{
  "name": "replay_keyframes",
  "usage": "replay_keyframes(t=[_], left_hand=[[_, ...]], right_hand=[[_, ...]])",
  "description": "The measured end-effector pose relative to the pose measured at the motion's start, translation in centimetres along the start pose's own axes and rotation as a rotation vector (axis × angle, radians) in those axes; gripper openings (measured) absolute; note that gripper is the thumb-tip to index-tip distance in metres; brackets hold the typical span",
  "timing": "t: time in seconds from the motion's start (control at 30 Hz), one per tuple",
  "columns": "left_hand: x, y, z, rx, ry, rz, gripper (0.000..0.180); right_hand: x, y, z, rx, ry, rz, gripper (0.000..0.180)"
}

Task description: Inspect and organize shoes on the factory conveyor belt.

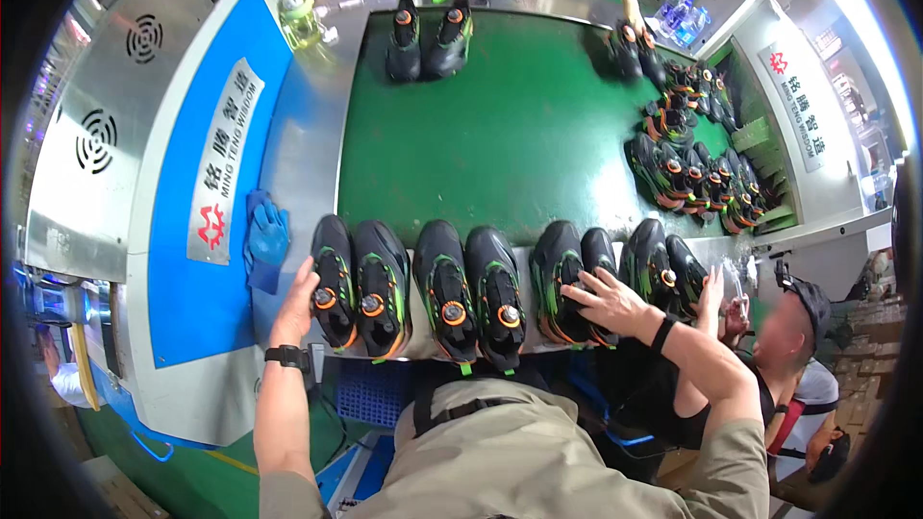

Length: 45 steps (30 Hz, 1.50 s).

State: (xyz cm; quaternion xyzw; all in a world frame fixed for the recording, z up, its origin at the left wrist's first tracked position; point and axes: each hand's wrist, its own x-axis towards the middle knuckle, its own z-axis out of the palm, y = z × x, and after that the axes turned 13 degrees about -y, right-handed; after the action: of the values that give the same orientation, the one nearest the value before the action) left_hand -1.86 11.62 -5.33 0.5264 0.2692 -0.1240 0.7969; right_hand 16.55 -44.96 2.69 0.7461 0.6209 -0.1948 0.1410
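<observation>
A row of black sneakers with green and orange trim and orange-ringed dials stands along the near edge of the green belt (481, 144). My left hand (296, 306) is open, its fingers stretched against the outer side of the leftmost sneaker (333, 274). To the right, my open right hand (615, 306) lies with spread fingers over a pair of sneakers, touching the left shoe (558, 274) and the right shoe (598, 252). Between my hands stand more sneakers, among them a middle one (445, 279). Their toes point away from me.
Another pair of sneakers (450, 38) stands at the far left of the belt. Several sneakers (673, 173) crowd its right end, where a co-worker's hand (630, 19) touches a pair. Another person's hand (710, 293) is beside the row's right end. A blue glove (267, 234) lies at left.
</observation>
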Motion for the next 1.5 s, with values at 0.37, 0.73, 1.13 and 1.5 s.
replay_keyframes(t=[0.37,0.73,1.13,1.5], left_hand=[[2.2,-1.7,4.4,0.127,0.01,0.008,0.112],[8.2,-2.4,11.1,0.618,-0.138,0.204,0.087],[7.7,-4.7,12.1,0.66,0.003,-0.025,0.116],[9.0,-3.5,9.4,0.532,-0.057,0.1,0.103]], right_hand=[[-0.4,-2.0,3.2,0.181,0.315,0.202,0.007],[-1.9,-0.3,6.8,0.031,0.251,0.165,0.017],[-2.6,-5.1,3.7,0.161,0.089,0.373,0.022],[-0.5,-9.9,1.3,0.31,0.476,0.988,0.027]])
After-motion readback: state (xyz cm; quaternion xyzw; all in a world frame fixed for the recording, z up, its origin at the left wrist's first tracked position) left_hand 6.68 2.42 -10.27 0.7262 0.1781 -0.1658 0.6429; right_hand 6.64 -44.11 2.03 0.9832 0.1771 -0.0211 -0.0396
